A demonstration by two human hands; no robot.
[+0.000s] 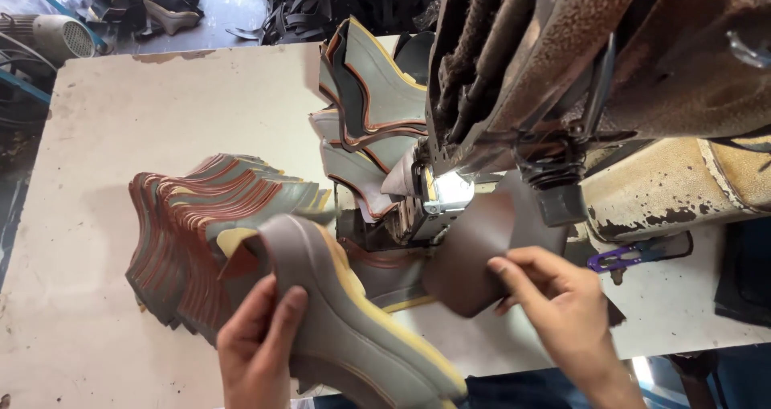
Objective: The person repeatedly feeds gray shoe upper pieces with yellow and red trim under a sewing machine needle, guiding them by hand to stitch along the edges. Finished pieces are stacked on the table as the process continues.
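Head view: the left hand [259, 353] at seven o'clock grips a grey leather piece [353, 329] with a yellow edge, thumb on top; the right hand [554, 296] at five o'clock pinches a brown leather piece [474, 260] lying just under the sewing machine [450, 192] head at centre. Feeding looks under way; joining calls for aligned edges. A fanned stack of cut pieces [209, 224] crowds the table [120, 120] at nine o'clock; purple snips [622, 258] lie at three.

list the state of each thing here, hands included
left hand: gripping a grey shoe piece with a yellow edge
right hand: pinching a brown leather piece at the sewing machine
machine lamp: lit
stack of cut pieces: fanned out on the table
purple snips: lying on the table, unused
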